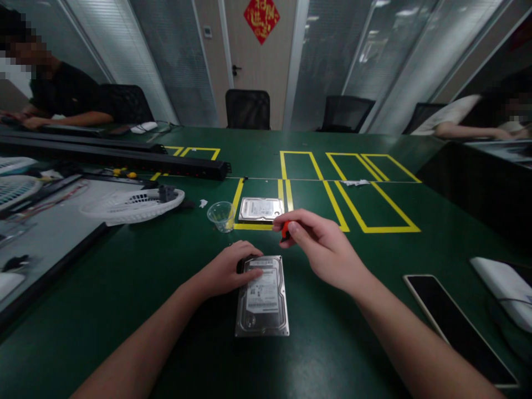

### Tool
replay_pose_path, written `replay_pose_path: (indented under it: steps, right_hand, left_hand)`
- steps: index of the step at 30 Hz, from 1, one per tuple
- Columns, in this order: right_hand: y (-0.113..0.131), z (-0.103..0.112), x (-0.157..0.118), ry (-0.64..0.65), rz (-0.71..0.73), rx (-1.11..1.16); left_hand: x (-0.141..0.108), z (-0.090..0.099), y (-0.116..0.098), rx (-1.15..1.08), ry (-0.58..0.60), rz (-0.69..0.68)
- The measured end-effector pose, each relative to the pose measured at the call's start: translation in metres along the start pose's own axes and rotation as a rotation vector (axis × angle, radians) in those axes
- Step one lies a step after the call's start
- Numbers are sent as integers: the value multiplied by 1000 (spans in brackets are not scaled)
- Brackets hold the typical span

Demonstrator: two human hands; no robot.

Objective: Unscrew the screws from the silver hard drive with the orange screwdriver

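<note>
A silver hard drive (262, 296) with a white label lies label-up on the green table in front of me. My left hand (233, 269) holds it near its far left corner, thumb resting on the label and fingers around the far edge. Between the thumb and fingers of my right hand (322, 244) is a small red-and-black object (285, 231), mostly covered, so its kind is unclear. That hand is raised beyond the drive's far right corner. A second hard drive (261, 209) lies farther off, inside a yellow taped frame. Left of it stands a clear plastic cup (221, 216).
At right lie a phone (453, 321) and a white device (505, 291) with a cable. White racket-shaped frames (133, 205) and long black bars (124, 158) occupy the left. Yellow tape rectangles (390, 229) mark the green table (332, 354). Two people sit at the far sides.
</note>
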State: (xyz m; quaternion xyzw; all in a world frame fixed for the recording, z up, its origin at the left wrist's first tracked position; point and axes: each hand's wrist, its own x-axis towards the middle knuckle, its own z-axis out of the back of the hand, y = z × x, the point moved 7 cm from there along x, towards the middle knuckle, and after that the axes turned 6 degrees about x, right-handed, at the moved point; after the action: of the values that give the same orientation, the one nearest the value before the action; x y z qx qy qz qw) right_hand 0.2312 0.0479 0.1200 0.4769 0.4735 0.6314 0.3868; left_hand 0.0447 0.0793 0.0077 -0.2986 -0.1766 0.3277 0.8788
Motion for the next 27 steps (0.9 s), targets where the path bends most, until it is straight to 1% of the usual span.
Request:
replay_pose_path:
  steps: [3, 10, 17, 22, 24, 27]
  right_hand:
    - [-1, 0, 0, -1, -1, 4]
    - [-3, 6, -1, -110, -12, 1]
    - [1, 2, 0, -46, 10, -74]
    - [-2, -1, -1, 4, -6, -7]
    - [-2, -1, -1, 5, -4, -3]
    - [-2, 1, -1, -32, 2, -62]
  left_hand:
    - [0, 0, 0, -4, 0, -4]
    - [1, 1, -2, -13, -6, 1]
    - [0, 1, -2, -12, 1, 0]
    - [0, 0, -1, -12, 2, -6]
    - [0, 0, -1, -12, 3, -6]
    - [0, 0, 0, -9, 3, 1]
